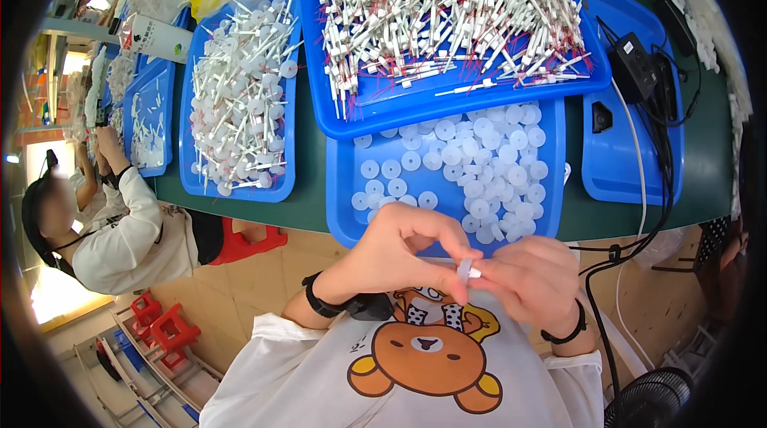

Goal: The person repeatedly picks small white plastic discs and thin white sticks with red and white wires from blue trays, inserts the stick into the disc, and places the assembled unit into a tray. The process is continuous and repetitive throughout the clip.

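Note:
My left hand (391, 256) pinches a translucent white disc (463, 270) by its edge, between thumb and fingertips. My right hand (534, 280) is closed on a small white stick-like part (475, 273); its tip touches the disc's middle and my fingers hide the remainder. Both hands meet in front of my shirt, just off the near edge of a blue tray (343, 180) that holds many loose discs (511, 156). Overlapping that tray's far side is another blue tray (323, 100), heaped with thin white sticks with red wires (447, 20).
To the left, a blue tray (188, 152) holds sticks joined to discs (244, 100). A blue tray with a black power strip (633, 68) and cables lies right. Further left sits a co-worker (132, 228) beside red stools (172, 328). A black fan (655, 400) stands lower right.

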Motion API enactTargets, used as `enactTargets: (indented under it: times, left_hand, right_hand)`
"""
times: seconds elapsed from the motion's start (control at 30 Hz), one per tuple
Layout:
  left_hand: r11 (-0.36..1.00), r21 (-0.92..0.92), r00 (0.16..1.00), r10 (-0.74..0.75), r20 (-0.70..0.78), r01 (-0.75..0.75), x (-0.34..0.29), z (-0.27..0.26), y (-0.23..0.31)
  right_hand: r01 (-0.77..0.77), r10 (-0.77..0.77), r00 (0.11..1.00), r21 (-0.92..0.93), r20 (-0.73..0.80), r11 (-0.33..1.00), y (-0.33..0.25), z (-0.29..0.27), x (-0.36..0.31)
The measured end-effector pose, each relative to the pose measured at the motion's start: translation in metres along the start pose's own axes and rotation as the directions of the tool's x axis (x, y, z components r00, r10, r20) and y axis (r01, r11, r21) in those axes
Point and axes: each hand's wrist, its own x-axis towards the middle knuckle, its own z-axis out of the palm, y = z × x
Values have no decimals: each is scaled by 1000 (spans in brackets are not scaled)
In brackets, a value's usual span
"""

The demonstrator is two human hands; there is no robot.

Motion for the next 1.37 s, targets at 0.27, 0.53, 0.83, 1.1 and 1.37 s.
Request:
enactTargets:
  times: [0.27,0.53,0.83,1.1,1.37]
  left_hand:
    - [872,480,980,6,-201,93,-12,-24,50]
    - [659,733,476,597,-646,168,-33,-149,125]
    - [190,946,646,694,-319,262,-13,-105,115]
    - [240,971,940,333,-70,-13,2,-13,12]
    - [188,982,926,373,-55,-18,13,-10,-20]
  right_hand:
    - [-262,258,965,-119,-48,958,-16,10,16]
    - [-334,329,942,-170,-61,927,-17,0,6]
    - [-328,332,943,-149,-1,933,-18,3,8]
    - [-221,259,964,-379,53,899,5,-19,49]
    - [-82,228,955,-568,191,819,53,-15,114]
